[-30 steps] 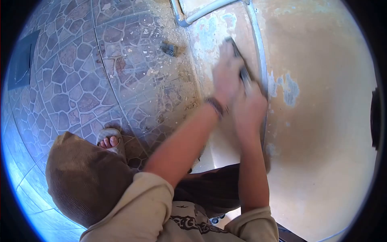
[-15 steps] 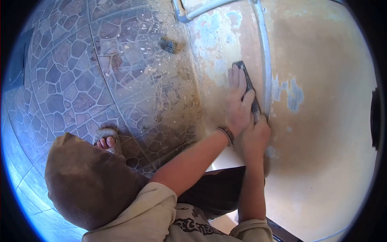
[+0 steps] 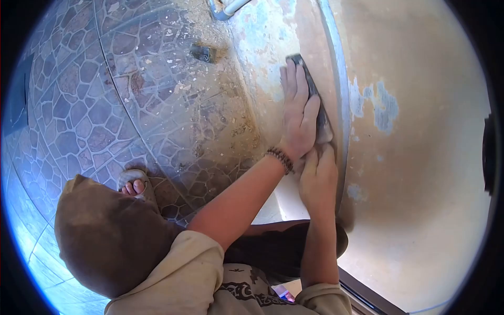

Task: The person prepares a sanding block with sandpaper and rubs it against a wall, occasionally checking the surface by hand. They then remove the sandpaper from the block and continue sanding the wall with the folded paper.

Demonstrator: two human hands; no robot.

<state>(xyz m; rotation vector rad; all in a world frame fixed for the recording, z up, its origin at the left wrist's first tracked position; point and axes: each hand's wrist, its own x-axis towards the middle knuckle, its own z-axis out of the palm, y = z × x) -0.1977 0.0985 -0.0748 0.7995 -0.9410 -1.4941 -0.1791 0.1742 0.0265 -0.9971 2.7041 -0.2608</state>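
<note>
A long, narrow dark sanding block [image 3: 313, 86] lies against the worn strip of wall, beside a raised pale edge. My left hand [image 3: 300, 118] presses flat along its back, fingers stretched toward the far end and thumb apart; a beaded bracelet circles that wrist. Just below, my right hand [image 3: 319, 176] has its fingers closed around the block's near end, partly hidden from view. Flaking bluish paint [image 3: 265, 31] shows on the wall strip beyond the block.
A grey pipe [image 3: 231, 9] runs along the wall's far end. On the stone-patterned floor [image 3: 73, 105] lie a small dark block [image 3: 203, 52] and scattered paint chips. A sandalled foot [image 3: 135, 184] stands at left. Bare patches [image 3: 385, 107] mark the right wall.
Both hands and the sanding block have slid a short way up the wall strip, toward the pipe. The whole view has shifted slightly as well.
</note>
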